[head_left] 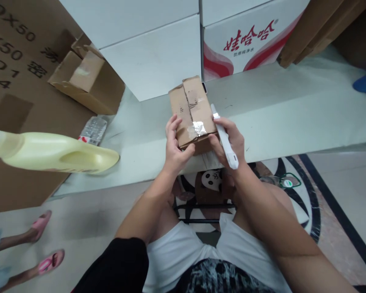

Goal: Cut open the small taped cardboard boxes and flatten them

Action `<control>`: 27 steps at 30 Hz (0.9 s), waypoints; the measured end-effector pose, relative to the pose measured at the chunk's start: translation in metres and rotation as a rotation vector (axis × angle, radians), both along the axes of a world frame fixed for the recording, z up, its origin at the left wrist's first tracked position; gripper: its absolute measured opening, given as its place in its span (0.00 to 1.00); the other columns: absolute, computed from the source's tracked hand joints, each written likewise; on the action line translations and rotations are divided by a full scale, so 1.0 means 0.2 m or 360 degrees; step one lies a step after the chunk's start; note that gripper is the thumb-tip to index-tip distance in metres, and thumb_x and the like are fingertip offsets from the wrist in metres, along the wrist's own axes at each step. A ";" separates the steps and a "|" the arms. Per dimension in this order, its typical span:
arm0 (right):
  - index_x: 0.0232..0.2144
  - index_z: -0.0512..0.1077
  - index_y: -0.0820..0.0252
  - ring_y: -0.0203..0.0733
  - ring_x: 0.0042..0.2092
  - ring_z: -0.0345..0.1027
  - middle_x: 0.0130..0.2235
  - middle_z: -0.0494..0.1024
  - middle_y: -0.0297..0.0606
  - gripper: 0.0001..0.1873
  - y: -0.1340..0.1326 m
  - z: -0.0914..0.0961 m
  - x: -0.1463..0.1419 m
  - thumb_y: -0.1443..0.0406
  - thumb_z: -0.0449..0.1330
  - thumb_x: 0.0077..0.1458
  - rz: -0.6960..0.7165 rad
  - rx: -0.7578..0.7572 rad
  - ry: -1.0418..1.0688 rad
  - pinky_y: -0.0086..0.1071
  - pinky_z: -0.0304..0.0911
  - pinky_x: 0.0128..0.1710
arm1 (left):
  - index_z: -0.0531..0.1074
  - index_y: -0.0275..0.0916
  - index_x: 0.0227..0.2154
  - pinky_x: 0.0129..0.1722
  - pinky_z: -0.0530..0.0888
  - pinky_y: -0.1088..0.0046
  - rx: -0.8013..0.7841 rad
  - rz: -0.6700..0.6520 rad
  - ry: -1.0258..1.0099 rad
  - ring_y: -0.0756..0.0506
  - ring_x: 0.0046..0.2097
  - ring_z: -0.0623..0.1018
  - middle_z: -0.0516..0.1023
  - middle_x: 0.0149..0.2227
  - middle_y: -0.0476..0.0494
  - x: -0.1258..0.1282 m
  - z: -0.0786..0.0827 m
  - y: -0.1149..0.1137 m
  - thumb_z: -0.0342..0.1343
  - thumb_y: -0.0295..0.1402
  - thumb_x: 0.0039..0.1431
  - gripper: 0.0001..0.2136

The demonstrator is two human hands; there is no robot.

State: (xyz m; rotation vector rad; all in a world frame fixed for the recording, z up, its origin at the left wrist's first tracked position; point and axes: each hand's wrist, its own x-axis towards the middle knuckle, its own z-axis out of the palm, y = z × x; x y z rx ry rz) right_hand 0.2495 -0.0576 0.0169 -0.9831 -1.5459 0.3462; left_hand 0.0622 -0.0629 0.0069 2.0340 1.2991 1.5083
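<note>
A small brown cardboard box (pixel 198 106) with clear tape over its flaps stands near the front of the pale table. My left hand (pixel 175 148) grips its left side, fingers along the edge and thumb at the front corner. In my right hand (pixel 233 138) is a slim white utility knife (pixel 225 140), its narrow end pointing away from me along the box's right edge. The right fingers also rest against the box's right front corner. Whether a blade is out cannot be made out.
White cartons (pixel 155 57) and a red-and-white carton (pixel 247 44) line the back of the table (pixel 280 110). To the left are a pale yellow bottle (pixel 57 152), an opened cardboard box (pixel 93 79) and a clear plastic pack (pixel 94 129). A person's feet in pink slippers (pixel 50 261) show at lower left.
</note>
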 end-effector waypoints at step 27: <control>0.51 0.66 0.51 0.48 0.50 0.75 0.49 0.76 0.40 0.18 0.01 -0.01 -0.06 0.63 0.61 0.59 -0.0061 0.0002 0.0009 0.44 0.73 0.48 | 0.61 0.42 0.61 0.63 0.70 0.57 0.0024 0.0538 -0.0481 0.38 0.61 0.75 0.72 0.58 0.34 0.00 0.01 0.01 0.46 0.52 0.70 0.25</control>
